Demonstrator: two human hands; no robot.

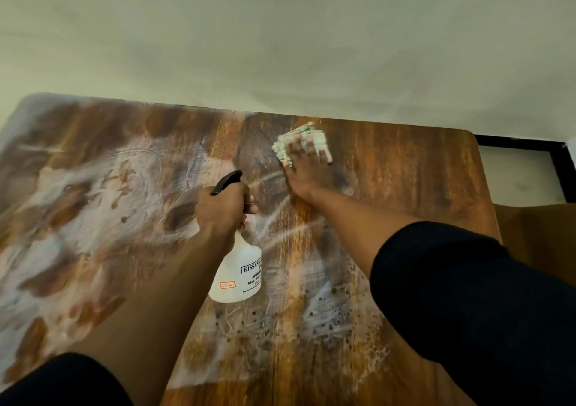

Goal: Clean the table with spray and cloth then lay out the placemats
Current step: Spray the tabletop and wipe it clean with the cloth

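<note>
Left hand (pixel 223 207) curled in a grip; right hand (pixel 307 172) fingers (pixel 304 147) spread flat.

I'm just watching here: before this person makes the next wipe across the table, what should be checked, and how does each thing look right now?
1. Cloth under control: ok. The right hand presses flat on the folded cloth near the table's far edge.
2. Spray bottle secure: ok. The left hand grips the spray bottle by its neck, off the surface.
3. Nozzle aimed at the table: cannot tell. Only the black trigger head shows.
4. Surface wetted: ok. Whitish smears and droplets cover much of the wooden table.
5. Whole table wiped: not ok. The left side is streaked with residue.
6. Placemats ready: cannot tell. None are in view.
</note>
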